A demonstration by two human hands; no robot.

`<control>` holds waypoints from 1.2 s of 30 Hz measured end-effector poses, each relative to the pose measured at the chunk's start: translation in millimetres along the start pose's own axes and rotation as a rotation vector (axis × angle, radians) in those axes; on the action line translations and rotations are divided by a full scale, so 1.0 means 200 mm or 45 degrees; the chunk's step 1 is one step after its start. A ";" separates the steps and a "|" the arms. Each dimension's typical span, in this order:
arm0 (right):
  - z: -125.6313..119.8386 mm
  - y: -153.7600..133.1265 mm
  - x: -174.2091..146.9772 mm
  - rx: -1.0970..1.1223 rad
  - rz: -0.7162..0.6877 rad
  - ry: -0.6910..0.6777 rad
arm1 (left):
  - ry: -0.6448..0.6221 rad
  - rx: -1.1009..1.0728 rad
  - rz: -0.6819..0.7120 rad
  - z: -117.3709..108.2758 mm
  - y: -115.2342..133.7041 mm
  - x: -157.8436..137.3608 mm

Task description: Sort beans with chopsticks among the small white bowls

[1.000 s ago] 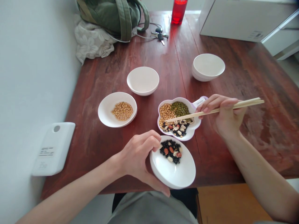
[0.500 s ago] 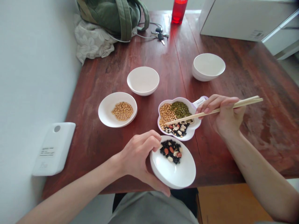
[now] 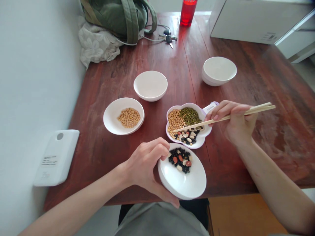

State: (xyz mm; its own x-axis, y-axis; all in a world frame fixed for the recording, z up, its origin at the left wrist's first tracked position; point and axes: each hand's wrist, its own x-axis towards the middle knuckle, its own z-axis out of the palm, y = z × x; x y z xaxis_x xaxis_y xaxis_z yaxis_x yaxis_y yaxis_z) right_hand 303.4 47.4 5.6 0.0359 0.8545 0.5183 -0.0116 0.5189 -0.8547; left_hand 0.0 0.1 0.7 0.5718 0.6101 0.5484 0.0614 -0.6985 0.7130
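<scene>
My left hand [image 3: 152, 167] grips the left side of a white bowl [image 3: 183, 186], tilted at the table's near edge. Black beans [image 3: 180, 160] mixed with several peanuts lie toward its far side. In my right hand [image 3: 237, 123] is a pair of chopsticks [image 3: 261, 108], their tips over the flower-shaped dish [image 3: 203, 141] with a pale purple rim. That dish holds soybeans [image 3: 176, 118], green mung beans [image 3: 190, 115], and black beans with peanuts [image 3: 190, 137]. The tips touch or hover near the border between soybeans and peanuts; I cannot make out anything pinched between them.
A white bowl [image 3: 110, 118] with soybeans stands left of the dish. Farther back are an empty bowl [image 3: 150, 86] and what looks like stacked bowls [image 3: 219, 70]. A white power bank [image 3: 57, 157], green bag [image 3: 110, 19], keys [image 3: 169, 38], red bottle [image 3: 188, 13] and white box [image 3: 253, 23] surround them.
Almost nothing differs. The chopstick tips have shifted very slightly left and down within the dish, and my left hand keeps its hold on the tilted bowl.
</scene>
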 end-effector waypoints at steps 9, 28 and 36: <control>0.00 -0.02 -0.01 -0.063 0.023 -0.085 | 0.004 -0.017 0.000 0.00 0.00 0.00; 0.01 -0.02 -0.01 0.054 0.090 -0.042 | -0.001 -0.023 0.001 0.00 0.00 0.00; 0.00 -0.02 0.00 -0.008 0.074 -0.041 | -0.006 -0.036 -0.003 0.00 0.00 0.00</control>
State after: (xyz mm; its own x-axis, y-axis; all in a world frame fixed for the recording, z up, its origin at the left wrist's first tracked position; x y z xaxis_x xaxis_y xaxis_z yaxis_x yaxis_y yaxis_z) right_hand 304.0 44.7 8.4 0.0029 0.8837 0.4681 -0.0063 0.4681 -0.8837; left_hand -0.1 -0.4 0.1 0.5753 0.6100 0.5449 0.0398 -0.6863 0.7262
